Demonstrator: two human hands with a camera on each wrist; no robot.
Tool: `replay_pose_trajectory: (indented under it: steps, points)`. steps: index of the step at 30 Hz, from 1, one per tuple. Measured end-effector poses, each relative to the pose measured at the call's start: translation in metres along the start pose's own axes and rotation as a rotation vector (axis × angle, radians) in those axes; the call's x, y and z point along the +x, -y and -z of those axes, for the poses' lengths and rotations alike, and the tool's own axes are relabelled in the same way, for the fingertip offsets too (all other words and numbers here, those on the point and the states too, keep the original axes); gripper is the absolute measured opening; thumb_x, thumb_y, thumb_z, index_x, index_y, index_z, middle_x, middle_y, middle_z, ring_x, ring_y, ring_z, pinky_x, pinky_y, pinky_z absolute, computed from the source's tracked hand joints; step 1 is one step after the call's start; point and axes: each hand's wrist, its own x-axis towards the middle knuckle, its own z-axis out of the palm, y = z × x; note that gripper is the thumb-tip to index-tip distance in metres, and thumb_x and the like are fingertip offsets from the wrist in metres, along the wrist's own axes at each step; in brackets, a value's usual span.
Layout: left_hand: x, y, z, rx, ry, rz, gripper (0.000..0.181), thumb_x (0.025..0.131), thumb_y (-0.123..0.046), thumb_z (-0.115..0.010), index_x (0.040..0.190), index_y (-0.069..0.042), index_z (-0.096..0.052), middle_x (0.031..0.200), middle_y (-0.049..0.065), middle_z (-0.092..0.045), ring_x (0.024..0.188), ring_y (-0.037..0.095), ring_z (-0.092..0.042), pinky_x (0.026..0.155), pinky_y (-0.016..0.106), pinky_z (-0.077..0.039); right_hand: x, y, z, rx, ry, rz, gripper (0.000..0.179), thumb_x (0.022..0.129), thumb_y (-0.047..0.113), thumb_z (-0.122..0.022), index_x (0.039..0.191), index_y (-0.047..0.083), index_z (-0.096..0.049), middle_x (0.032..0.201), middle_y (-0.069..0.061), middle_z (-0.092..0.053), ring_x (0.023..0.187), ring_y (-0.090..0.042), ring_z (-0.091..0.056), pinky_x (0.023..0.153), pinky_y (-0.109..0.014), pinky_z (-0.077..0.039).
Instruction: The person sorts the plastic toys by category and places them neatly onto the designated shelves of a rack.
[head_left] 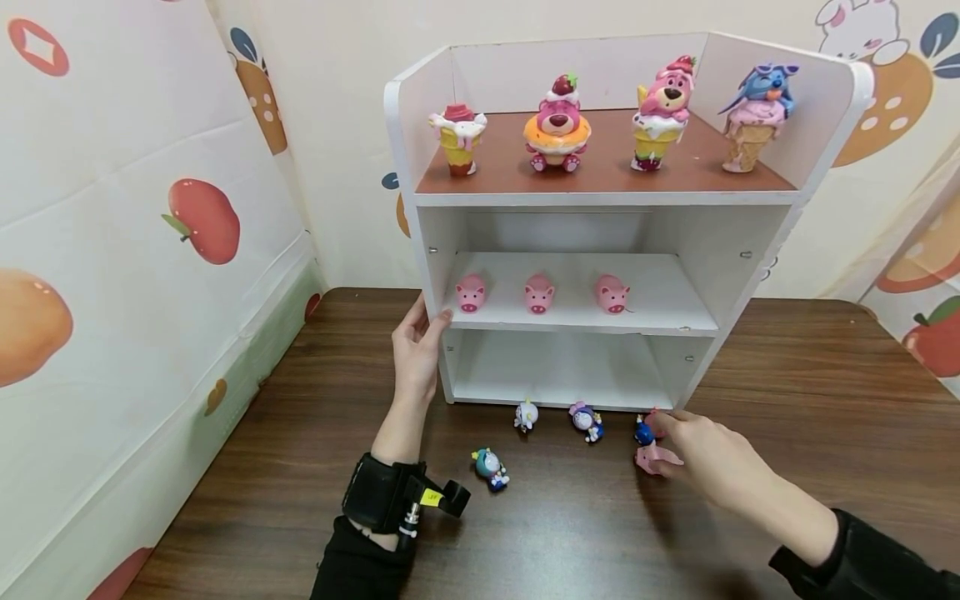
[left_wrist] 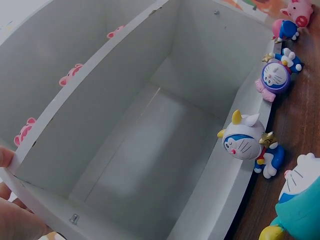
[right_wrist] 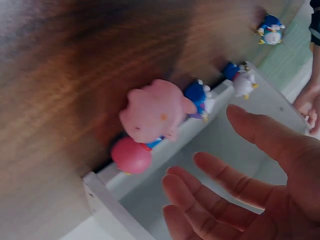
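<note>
My left hand (head_left: 417, 354) grips the left side panel of a white shelf unit (head_left: 585, 198), thumb at its front edge. In the right wrist view, my right hand (right_wrist: 280, 200) has its fingers spread apart, close to a pink pig figurine (right_wrist: 155, 110) but not touching it. Against that pig lies a small blue figurine with a pink head (right_wrist: 132, 156), by the unit's front bottom edge. Farther left along this edge are a purple-hooded cat figurine (left_wrist: 275, 76) and a white-hooded cat figurine (left_wrist: 243, 139). A teal-hooded cat figurine (head_left: 491, 469) lies on the table nearer to me.
Three pink pigs (head_left: 539, 293) sit in a row on the middle shelf (head_left: 660, 292). Several ice-cream-style figurines (head_left: 558, 133) stand on the brown top shelf (head_left: 495, 179). Below is the bottom compartment (head_left: 555, 367). Patterned wall covering (head_left: 135, 250) borders the wooden table (head_left: 570, 533).
</note>
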Motion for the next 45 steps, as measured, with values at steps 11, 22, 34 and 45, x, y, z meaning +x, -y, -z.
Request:
replay_pose_trajectory:
  steps: [11,22,34,45]
  points:
    - [0.0,0.0,0.0,0.017,-0.003,0.005,0.048,0.084,0.003,-0.053,0.129,0.006,-0.039,0.131,0.019,-0.041,0.117,0.024,-0.042,0.094,0.029,-0.037,-0.001,-0.01,-0.012,0.017,0.099,-0.059,0.031,0.064,0.026,-0.078,0.078,0.013,-0.053,0.068,-0.001,-0.057,0.056,-0.022,-0.056,0.042,-0.039,-0.042]
    - [0.0,-0.001,-0.001,0.008,-0.011,0.002,0.048,0.083,0.004,-0.053,0.129,0.006,-0.039,0.13,0.02,-0.042,0.116,0.024,-0.043,0.094,0.029,-0.037,0.002,-0.01,-0.017,0.028,0.094,-0.072,0.027,0.067,0.026,-0.076,0.078,0.013,-0.055,0.065,0.001,-0.056,0.058,-0.023,-0.058,0.043,-0.041,-0.044]
    - [0.0,0.0,0.0,0.003,-0.006,-0.007,0.048,0.083,0.004,-0.053,0.129,0.007,-0.039,0.129,0.02,-0.042,0.115,0.025,-0.043,0.093,0.029,-0.038,0.004,-0.002,-0.022,0.067,0.092,-0.039,0.023,0.069,0.018,-0.074,0.068,0.018,-0.051,0.06,0.009,-0.048,0.053,-0.009,-0.047,0.043,-0.032,-0.042]
    - [0.0,0.0,0.0,-0.004,-0.005,-0.004,0.048,0.083,0.004,-0.053,0.129,0.007,-0.039,0.129,0.02,-0.042,0.115,0.024,-0.043,0.093,0.03,-0.038,0.011,0.003,-0.029,0.148,0.053,0.258,0.037,0.06,0.0,-0.076,0.065,0.02,-0.046,0.065,0.011,-0.037,0.059,-0.003,-0.036,0.047,-0.019,-0.034]
